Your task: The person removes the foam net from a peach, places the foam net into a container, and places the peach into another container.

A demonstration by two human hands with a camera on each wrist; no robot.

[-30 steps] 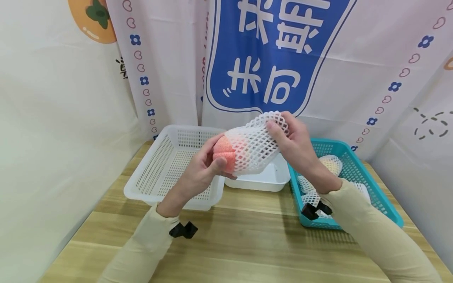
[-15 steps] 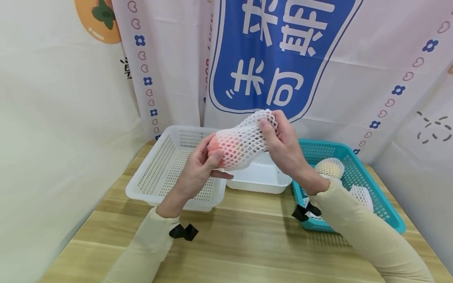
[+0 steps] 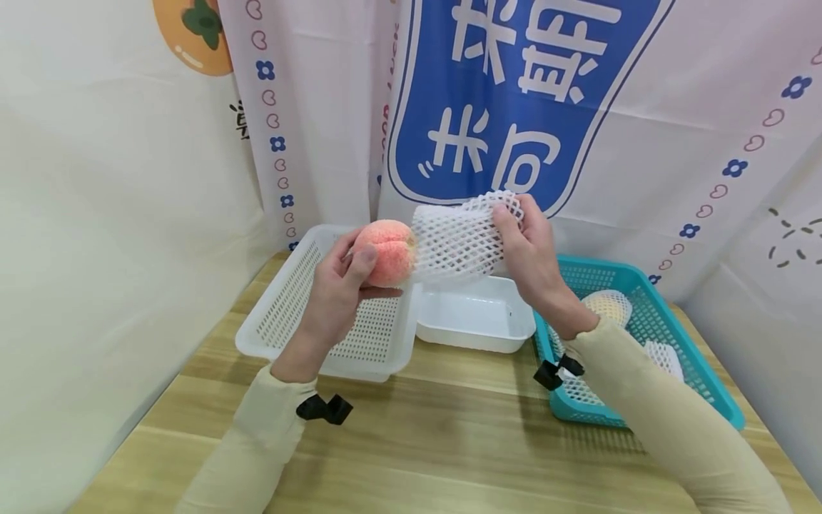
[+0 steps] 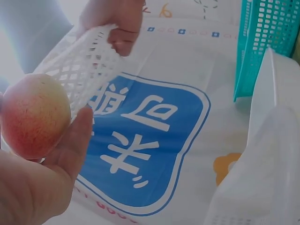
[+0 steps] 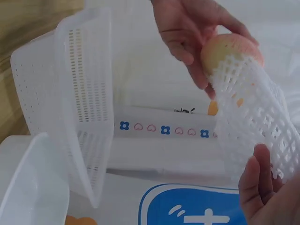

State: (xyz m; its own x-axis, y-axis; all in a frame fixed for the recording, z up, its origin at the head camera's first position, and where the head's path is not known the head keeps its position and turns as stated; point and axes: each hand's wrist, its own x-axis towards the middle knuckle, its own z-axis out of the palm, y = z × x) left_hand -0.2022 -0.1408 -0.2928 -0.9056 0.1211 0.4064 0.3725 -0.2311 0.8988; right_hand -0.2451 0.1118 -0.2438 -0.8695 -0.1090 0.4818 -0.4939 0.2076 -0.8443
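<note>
My left hand (image 3: 340,282) grips a pink-orange peach (image 3: 384,251) in the air above the white perforated basket (image 3: 276,321). The peach (image 4: 33,115) is nearly bare, and only its right side still touches the mouth of a white foam net sleeve (image 3: 459,235). My right hand (image 3: 523,246) pinches the far end of that sleeve (image 5: 253,117) and holds it out to the right. In the right wrist view the peach (image 5: 227,49) sits at the sleeve's open end, with the left hand (image 5: 187,33) around it.
A white tray (image 3: 475,321) sits behind the hands on the wooden table (image 3: 417,442). At the right a teal basket (image 3: 681,343) holds more fruit in foam net (image 3: 606,307). A printed cloth backdrop (image 3: 514,100) closes off the back.
The foam sleeve has slid off the peach to the right; it covered most of the fruit a second ago. My hands have moved apart and risen a little.
</note>
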